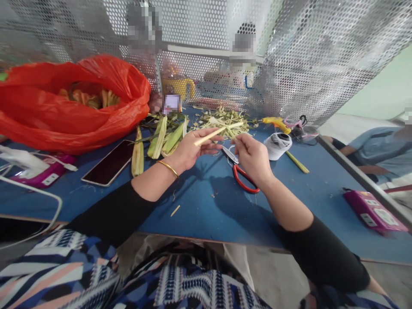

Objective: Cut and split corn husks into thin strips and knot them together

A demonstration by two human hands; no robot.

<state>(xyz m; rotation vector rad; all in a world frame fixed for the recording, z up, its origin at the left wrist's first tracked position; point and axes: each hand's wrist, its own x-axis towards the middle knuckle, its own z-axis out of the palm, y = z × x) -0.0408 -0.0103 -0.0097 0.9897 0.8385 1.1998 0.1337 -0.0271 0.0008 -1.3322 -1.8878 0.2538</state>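
In my left hand a thin pale yellow stalk lies between thumb and fingers, its tip slanting up to the right. My right hand pinches a narrow greenish strip that meets the stalk near its far end. Whether the strip is joined to the stalk, I cannot tell. Just under my right hand are scissors with red handles, partly hidden. A white spool of thread stands to their right. Behind my hands is a heap of plant trimmings, with long green husk-like leaves to the left.
A red plastic bag of plant pieces fills the back left. Near it lie a phone and a purple box with white cables. A yellow glue gun sits at back right; another purple box is farther right. Perforated metal mesh borders the table.
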